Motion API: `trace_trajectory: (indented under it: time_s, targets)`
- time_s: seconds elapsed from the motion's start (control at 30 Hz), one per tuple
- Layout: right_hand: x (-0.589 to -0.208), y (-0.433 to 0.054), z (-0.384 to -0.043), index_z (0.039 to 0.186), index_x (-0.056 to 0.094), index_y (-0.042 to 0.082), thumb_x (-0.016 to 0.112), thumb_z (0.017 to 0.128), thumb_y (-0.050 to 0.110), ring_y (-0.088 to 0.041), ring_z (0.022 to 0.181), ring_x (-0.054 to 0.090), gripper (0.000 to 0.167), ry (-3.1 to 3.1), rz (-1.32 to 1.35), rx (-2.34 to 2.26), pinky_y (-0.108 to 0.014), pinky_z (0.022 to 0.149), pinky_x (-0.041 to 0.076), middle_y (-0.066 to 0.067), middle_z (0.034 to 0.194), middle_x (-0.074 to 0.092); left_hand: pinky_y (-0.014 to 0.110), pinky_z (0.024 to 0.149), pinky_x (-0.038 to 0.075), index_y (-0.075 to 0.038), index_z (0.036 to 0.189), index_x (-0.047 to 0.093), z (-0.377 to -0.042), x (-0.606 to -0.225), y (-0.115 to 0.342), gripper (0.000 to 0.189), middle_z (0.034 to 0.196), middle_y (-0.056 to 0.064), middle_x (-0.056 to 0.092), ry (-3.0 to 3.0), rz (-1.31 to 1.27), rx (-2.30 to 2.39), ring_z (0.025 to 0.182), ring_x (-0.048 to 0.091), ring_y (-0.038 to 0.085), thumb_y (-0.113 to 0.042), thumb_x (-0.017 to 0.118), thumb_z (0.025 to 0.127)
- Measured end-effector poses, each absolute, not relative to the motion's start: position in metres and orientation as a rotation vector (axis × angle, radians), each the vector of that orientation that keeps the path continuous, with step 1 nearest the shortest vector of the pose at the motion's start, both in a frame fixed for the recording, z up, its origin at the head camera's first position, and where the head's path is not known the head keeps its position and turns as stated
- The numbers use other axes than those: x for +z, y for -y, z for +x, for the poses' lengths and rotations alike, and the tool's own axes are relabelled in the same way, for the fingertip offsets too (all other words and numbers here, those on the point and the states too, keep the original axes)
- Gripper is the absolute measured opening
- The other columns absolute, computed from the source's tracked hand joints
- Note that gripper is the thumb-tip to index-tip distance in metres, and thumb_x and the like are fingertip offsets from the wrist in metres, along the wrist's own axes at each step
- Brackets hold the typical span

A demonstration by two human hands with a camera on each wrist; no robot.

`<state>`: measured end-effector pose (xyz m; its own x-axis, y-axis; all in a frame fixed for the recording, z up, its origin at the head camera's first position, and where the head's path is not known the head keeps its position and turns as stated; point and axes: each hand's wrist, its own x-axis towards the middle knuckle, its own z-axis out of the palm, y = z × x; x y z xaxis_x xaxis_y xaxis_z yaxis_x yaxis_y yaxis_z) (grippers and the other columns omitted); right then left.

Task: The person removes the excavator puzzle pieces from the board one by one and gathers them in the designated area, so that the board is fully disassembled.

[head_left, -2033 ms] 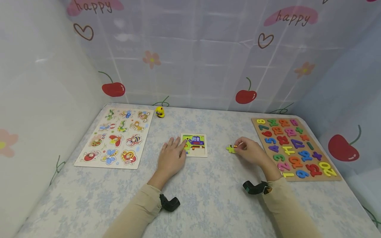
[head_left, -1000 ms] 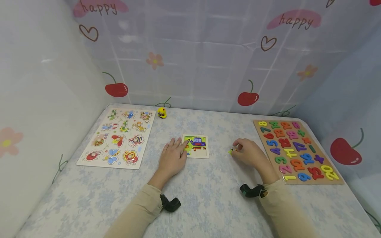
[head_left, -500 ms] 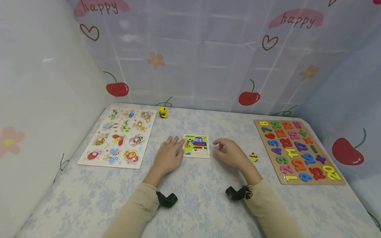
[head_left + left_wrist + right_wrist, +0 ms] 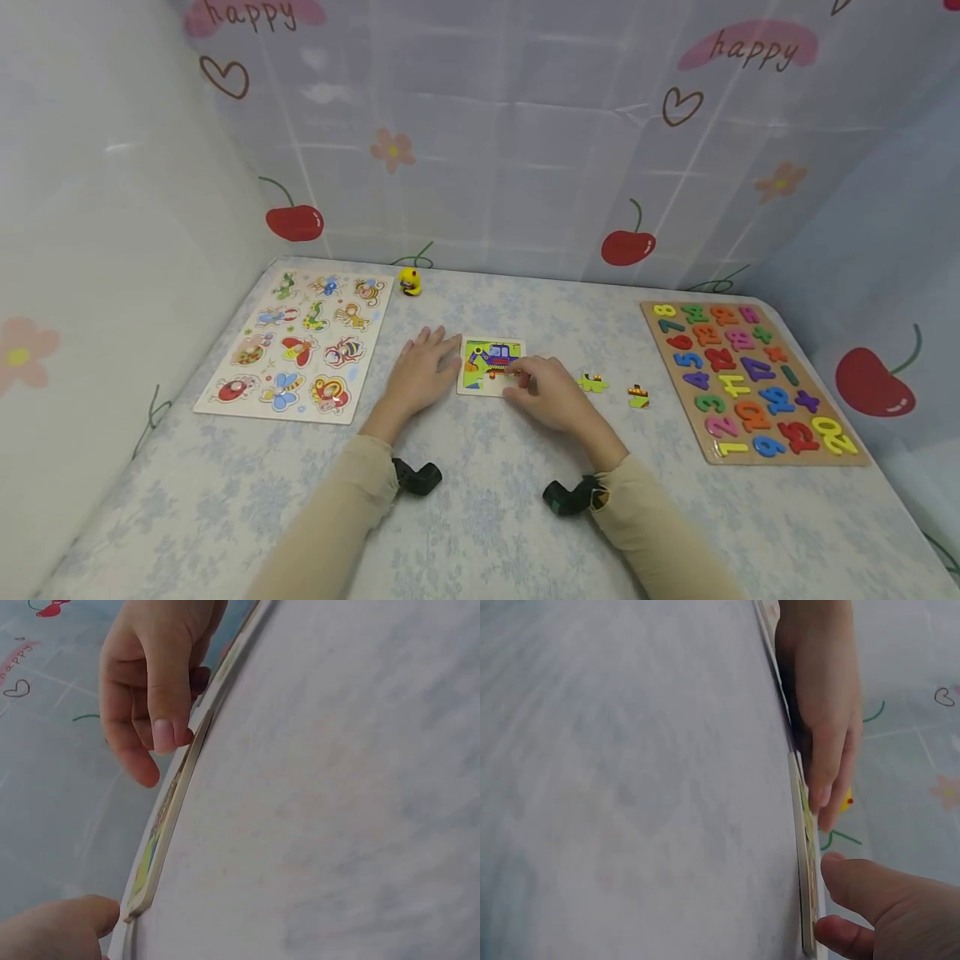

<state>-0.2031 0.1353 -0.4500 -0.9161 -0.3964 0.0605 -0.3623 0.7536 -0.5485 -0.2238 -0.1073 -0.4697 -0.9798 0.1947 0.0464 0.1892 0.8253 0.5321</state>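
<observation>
A small square wooden jigsaw puzzle (image 4: 480, 392) with a purple and green excavator picture lies mid-table. My left hand (image 4: 422, 371) rests at its left edge with fingers extended, holding nothing. Over the puzzle's right side is my right hand (image 4: 553, 392), fingers bent and fingertips right at the picture. The thumb (image 4: 855, 881) and a finger stand apart in the right wrist view, with no piece visible between them. To the right of this hand, a green jigsaw piece (image 4: 594, 383) lies on the table. Farther right is a second piece (image 4: 638, 397), coloured red, yellow and green.
An insect peg puzzle (image 4: 352, 408) lies on the left of the table, and a number board (image 4: 787, 450) on the right. A small yellow toy figure (image 4: 409, 282) stands at the back. Printed curtains hang behind and at both sides.
My right hand has let go of a jigsaw piece on the table's right and moved left onto the puzzle. My left hand has shifted slightly off the picture to the frame's edge.
</observation>
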Motion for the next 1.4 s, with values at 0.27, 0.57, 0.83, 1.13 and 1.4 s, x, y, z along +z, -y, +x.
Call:
trace_trajectory:
  time_s: [0.27, 0.57, 0.83, 1.13, 1.4]
  targets:
    - [-0.456, -0.114, -0.201, 0.117, 0.07, 0.021, 0.074, 0.09, 0.034, -0.016, 0.08, 0.043, 0.031, -2.942, -0.656, -0.884, -0.029, 0.069, 0.037, 0.007, 0.089, 0.059, 0.051, 0.126, 0.011, -0.027, 0.143, 0.056, -0.241, -0.47, 0.106, 0.049, 0.161, 0.008, 0.035, -2.993, 0.359, 0.892, 0.154, 0.019, 0.03, -0.047, 0.055, 0.098]
    - [-0.461, -0.102, -0.203, 0.116, 0.072, 0.017, 0.073, 0.09, 0.035, -0.014, 0.081, 0.044, 0.032, -2.98, -0.688, -0.85, -0.027, 0.071, 0.038, 0.007, 0.091, 0.06, 0.051, 0.126, 0.015, -0.028, 0.138, 0.061, -0.245, -0.476, 0.105, 0.047, 0.159, 0.007, 0.039, -3.04, 0.345, 0.918, 0.153, 0.024, 0.03, -0.049, 0.059, 0.095]
    - [-0.462, -0.098, -0.205, 0.12, 0.07, 0.017, 0.072, 0.09, 0.038, -0.016, 0.08, 0.043, 0.036, -3.007, -0.67, -0.806, -0.029, 0.069, 0.036, 0.006, 0.088, 0.056, 0.05, 0.126, 0.015, -0.029, 0.136, 0.063, -0.246, -0.476, 0.104, 0.046, 0.158, 0.006, 0.04, -3.03, 0.318, 0.952, 0.152, 0.025, 0.029, -0.048, 0.061, 0.094]
    - [-0.464, -0.095, -0.208, 0.116, 0.071, 0.02, 0.072, 0.091, 0.037, -0.015, 0.081, 0.044, 0.031, -2.987, -0.649, -0.861, -0.03, 0.07, 0.036, 0.007, 0.087, 0.057, 0.049, 0.126, 0.015, -0.029, 0.135, 0.063, -0.246, -0.476, 0.104, 0.046, 0.158, 0.005, 0.04, -3.023, 0.311, 0.963, 0.152, 0.025, 0.028, -0.049, 0.062, 0.094]
    - [-0.461, -0.094, -0.211, 0.109, 0.07, 0.018, 0.073, 0.09, 0.033, -0.017, 0.082, 0.044, 0.025, -2.95, -0.63, -0.873, -0.03, 0.071, 0.037, 0.005, 0.085, 0.056, 0.048, 0.126, 0.014, -0.029, 0.136, 0.062, -0.246, -0.476, 0.104, 0.046, 0.158, 0.005, 0.04, -3.009, 0.305, 0.971, 0.153, 0.025, 0.027, -0.049, 0.062, 0.094]
